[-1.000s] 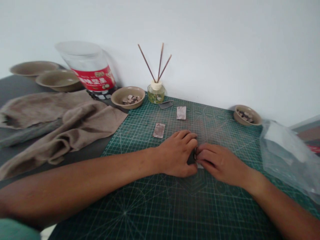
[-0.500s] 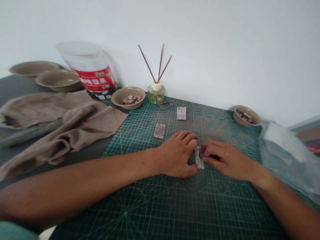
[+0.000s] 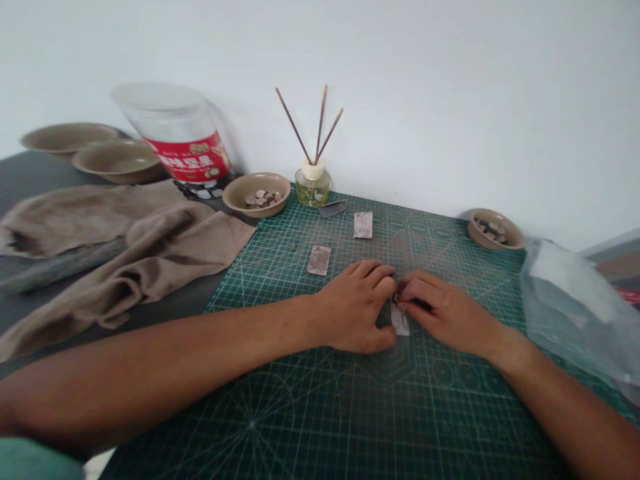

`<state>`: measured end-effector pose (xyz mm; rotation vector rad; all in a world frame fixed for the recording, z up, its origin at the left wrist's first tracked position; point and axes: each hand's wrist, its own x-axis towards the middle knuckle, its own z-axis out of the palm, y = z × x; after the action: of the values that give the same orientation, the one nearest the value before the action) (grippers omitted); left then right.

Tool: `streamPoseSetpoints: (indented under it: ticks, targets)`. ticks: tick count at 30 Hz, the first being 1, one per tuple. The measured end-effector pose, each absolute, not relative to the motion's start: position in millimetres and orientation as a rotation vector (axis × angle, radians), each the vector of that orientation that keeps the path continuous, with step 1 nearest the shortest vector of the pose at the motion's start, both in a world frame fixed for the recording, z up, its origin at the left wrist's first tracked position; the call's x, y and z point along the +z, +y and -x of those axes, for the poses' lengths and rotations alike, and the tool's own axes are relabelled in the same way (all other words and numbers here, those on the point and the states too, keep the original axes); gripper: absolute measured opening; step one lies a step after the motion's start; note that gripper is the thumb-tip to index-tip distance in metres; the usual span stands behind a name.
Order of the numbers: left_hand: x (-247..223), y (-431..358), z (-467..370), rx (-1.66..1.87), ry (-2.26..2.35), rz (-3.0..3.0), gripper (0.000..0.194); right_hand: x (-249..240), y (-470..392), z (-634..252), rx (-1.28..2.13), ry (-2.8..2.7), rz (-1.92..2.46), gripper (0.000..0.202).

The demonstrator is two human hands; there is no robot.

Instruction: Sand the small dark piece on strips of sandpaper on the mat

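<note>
A small pale rectangle that looks like worn sandpaper [image 3: 401, 323] lies on the green cutting mat [image 3: 320, 407]. My left hand [image 3: 357, 308] rests at its left side, thumb and fingers spread apart and touching the mat or the strip's edge. Over the far end of the strip, my right hand [image 3: 440, 307] pinches a small dark-edged disc [image 3: 396, 298], mostly hidden by the fingertips. Two similar rectangles, one marked with brown [image 3: 319, 260] and one paler [image 3: 363, 225], lie farther back. A folded dark grey piece [image 3: 333, 209] is beside them.
Small discs fill part of a left bowl [image 3: 235, 197] and a right bowl [image 3: 515, 241]. A reed diffuser [image 3: 313, 187] and a large plastic jar [image 3: 190, 157] stand by the wall. A brown cloth [image 3: 175, 247] lies left, a clear plastic bag [image 3: 565, 313] right.
My right hand has slid slightly away from me and left along the strip, taking the disc to its far end. My left hand stays in place.
</note>
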<state>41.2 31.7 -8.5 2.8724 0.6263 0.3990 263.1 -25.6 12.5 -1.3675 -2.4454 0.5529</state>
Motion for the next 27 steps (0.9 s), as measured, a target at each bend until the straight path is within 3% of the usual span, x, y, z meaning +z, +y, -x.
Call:
streamPoseSetpoints:
  ticks: [5, 10, 15, 19, 24, 27]
  targets:
    - [-7.8, 32.1, -40.6, 0.388, 0.62, -2.868, 0.054, 12.7, -26.0, -265.5, 0.737, -2.504, 1.274, 0.01]
    - [-8.0, 32.1, -41.1, 0.392, 0.626, -2.873, 0.053, 11.5, -24.2, -266.9, 0.527, -2.432, 1.378, 0.009]
    - [-8.7, 32.5, -41.8, 0.388, 0.616, -2.862, 0.054, 10.5, -25.0, -264.8, 0.72, -2.481, 1.269, 0.009]
    - [-7.9, 32.6, -41.3, 0.382, 0.623, -2.848, 0.056, 9.6, -23.7, -263.9, 0.53, -2.432, 1.372, 0.01]
    - [-7.2, 31.6, -40.9, 0.386, 0.612, -2.855, 0.052, 9.3, -26.2, -266.3, 0.711, -2.509, 1.238, 0.009]
    - [-8.1, 31.9, -41.0, 0.407, 0.609, -2.851, 0.053, 7.2, -24.7, -266.4, 0.552, -2.451, 1.31, 0.009]
